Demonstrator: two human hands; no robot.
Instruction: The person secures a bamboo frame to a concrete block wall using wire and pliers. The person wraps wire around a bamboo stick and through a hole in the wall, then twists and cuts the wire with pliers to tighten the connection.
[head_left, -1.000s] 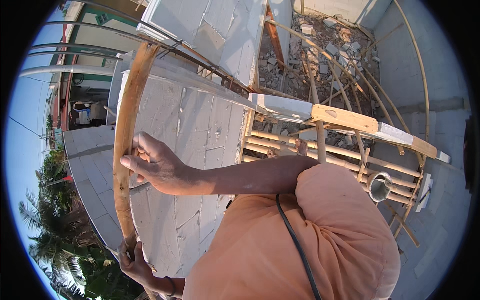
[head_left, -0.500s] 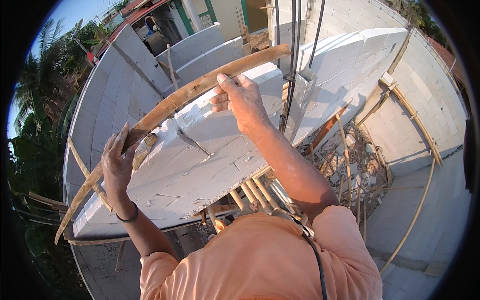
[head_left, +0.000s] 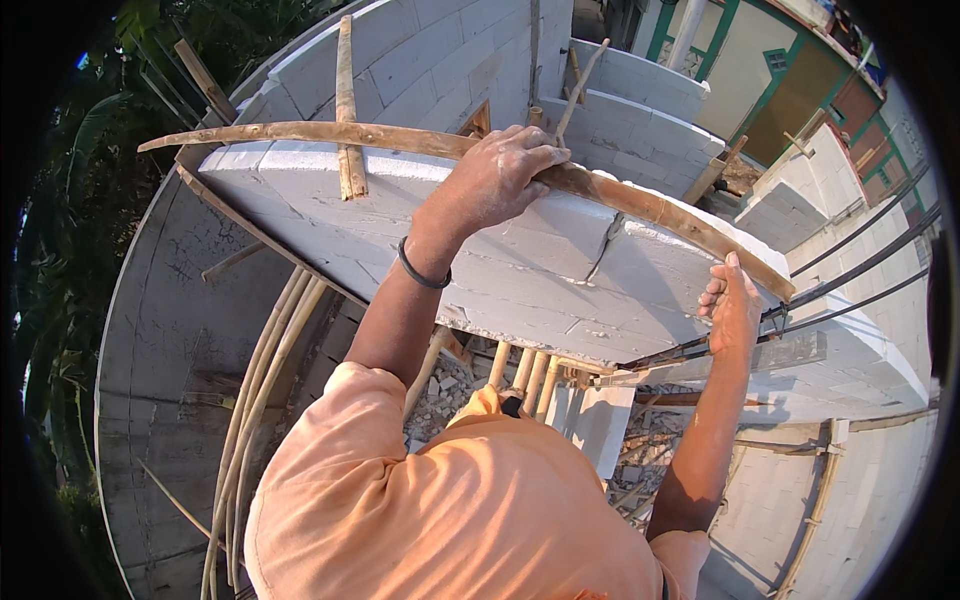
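Observation:
A long, thin, brown wooden strip (head_left: 665, 212) lies along the top of the white block wall (head_left: 390, 212) before me, its curve perhaps the lens's bending. My left hand (head_left: 497, 178) is closed over the strip near its middle, palm down, hiding that part. A black band circles the left wrist. Close to the strip's right end, my right hand (head_left: 735, 305) has its thumb against the near edge and its fingers curled below. Near the left end a short split piece of bamboo (head_left: 350, 165) crosses the strip. A crack runs down the wall between the hands.
Dark reinforcing bars (head_left: 870, 262) jut out at the right end of the wall. Bamboo poles (head_left: 520, 372) stick out beneath it, with rubble (head_left: 437, 385) below. More long poles (head_left: 255, 410) lean on the left. Other block walls (head_left: 640, 130) stand beyond.
My view has turned, so the strip now runs down to the right. Both hands appear farther right, still at the strip; the left lies over it more fully.

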